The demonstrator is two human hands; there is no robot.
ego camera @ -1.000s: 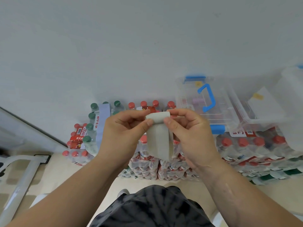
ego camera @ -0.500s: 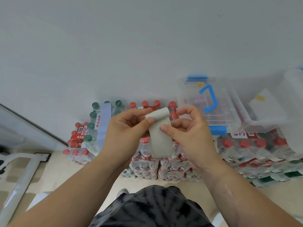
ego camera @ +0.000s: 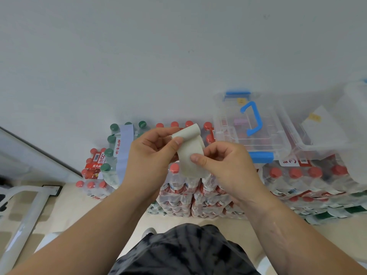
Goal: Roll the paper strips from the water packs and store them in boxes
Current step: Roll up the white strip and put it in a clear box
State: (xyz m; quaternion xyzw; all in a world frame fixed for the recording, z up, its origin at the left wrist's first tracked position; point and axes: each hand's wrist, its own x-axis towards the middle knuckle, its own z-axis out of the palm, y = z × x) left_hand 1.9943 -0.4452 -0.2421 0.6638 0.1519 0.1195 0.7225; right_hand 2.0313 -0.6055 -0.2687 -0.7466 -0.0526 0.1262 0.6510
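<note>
A white paper strip point(ego camera: 190, 149) hangs between both hands in front of my chest, its top end curled over. My left hand point(ego camera: 151, 153) pinches the curled top with thumb and fingers. My right hand point(ego camera: 224, 163) grips the strip lower down on its right edge with the thumb. Below and behind stand stacked water packs point(ego camera: 198, 195) with red caps. A clear storage box point(ego camera: 252, 128) with a blue handle and clips sits on the packs to the right.
Green-capped bottle packs point(ego camera: 113, 155) with a pale blue paper strip point(ego camera: 124, 147) stand at the left. A second clear box point(ego camera: 325, 133) lies at the far right. A white wall fills the background. A white frame point(ego camera: 23, 211) stands on the beige floor at the left.
My right hand has slid down the strip from its top edge. The top of the strip has curled further and tilted to the right. The hanging end has become shorter.
</note>
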